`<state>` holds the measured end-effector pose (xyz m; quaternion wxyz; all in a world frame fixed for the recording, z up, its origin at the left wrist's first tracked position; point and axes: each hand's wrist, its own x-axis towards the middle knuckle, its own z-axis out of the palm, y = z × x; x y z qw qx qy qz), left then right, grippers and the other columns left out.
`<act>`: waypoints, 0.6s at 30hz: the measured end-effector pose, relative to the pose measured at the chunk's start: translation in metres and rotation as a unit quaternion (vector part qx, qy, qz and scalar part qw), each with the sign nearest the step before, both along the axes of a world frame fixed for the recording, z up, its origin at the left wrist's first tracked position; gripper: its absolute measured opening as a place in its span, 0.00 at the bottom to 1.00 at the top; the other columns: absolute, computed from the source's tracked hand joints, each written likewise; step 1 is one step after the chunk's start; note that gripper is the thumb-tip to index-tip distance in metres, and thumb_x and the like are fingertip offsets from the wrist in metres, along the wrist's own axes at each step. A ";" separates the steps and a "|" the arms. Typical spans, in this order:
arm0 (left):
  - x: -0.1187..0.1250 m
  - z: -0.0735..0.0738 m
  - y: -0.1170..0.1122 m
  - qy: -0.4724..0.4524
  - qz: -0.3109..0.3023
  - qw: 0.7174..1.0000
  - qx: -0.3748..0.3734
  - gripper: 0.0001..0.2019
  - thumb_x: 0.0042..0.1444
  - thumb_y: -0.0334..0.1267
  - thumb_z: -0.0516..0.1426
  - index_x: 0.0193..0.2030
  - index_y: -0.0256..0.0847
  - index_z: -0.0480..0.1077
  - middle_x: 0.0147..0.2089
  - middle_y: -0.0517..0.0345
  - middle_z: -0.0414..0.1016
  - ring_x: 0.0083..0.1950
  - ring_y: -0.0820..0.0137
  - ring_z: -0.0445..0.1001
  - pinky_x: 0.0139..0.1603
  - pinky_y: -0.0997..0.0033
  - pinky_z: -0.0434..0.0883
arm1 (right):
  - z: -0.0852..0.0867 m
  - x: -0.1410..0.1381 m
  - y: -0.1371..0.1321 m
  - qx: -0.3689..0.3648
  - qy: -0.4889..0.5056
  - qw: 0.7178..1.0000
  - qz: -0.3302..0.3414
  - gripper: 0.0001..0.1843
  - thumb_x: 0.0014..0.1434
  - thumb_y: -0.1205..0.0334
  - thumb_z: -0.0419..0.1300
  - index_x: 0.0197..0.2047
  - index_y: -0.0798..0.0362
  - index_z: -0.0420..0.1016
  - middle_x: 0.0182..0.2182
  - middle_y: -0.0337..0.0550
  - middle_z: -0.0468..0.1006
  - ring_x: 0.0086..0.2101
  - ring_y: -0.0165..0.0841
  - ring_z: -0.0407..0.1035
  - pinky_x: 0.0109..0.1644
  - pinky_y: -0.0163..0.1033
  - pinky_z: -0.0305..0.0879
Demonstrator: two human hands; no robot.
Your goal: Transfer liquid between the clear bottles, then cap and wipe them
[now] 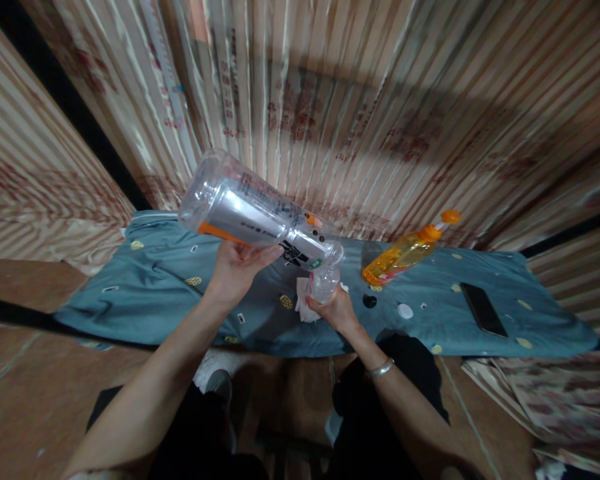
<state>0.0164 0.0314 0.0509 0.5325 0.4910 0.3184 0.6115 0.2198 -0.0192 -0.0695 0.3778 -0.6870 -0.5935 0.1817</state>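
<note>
My left hand [235, 270] grips a large clear plastic bottle [260, 210] with a silver and orange label, from below. The large bottle is tilted, its base up at the left and its mouth down at the right. Under that mouth, my right hand [337, 308] is closed around a small clear plastic bottle [324, 283]. The two mouths meet or nearly meet; I cannot tell which. Behind my right hand a crumpled white tissue [303, 303] lies on the cloth.
An orange pump bottle [403, 257] stands on the blue-green cloth [170, 293] to the right. Near it are a black cap [370, 301], a white disc [405, 311] and a black phone [483, 310]. A patterned curtain [330, 120] hangs behind; dark bars [80, 107] flank the cloth.
</note>
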 end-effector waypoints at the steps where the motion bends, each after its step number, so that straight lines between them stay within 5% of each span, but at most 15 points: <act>1: 0.000 0.001 0.000 -0.001 0.001 1.000 0.001 0.16 0.34 0.36 0.71 0.33 0.43 0.76 0.35 0.57 0.82 0.45 0.57 0.79 0.52 0.60 0.75 | 0.000 0.000 0.000 -0.001 -0.004 1.000 -0.001 0.29 0.44 0.54 0.65 0.51 0.54 0.71 0.43 0.52 0.80 0.44 0.51 0.76 0.49 0.57 0.73; 18: 0.003 0.008 0.002 0.063 0.014 0.998 0.027 0.15 0.34 0.41 0.69 0.31 0.41 0.74 0.35 0.55 0.82 0.42 0.57 0.81 0.47 0.58 0.79 | -0.004 0.002 0.001 0.022 -0.013 1.000 0.002 0.31 0.44 0.53 0.64 0.51 0.55 0.69 0.43 0.54 0.80 0.43 0.50 0.77 0.46 0.54 0.74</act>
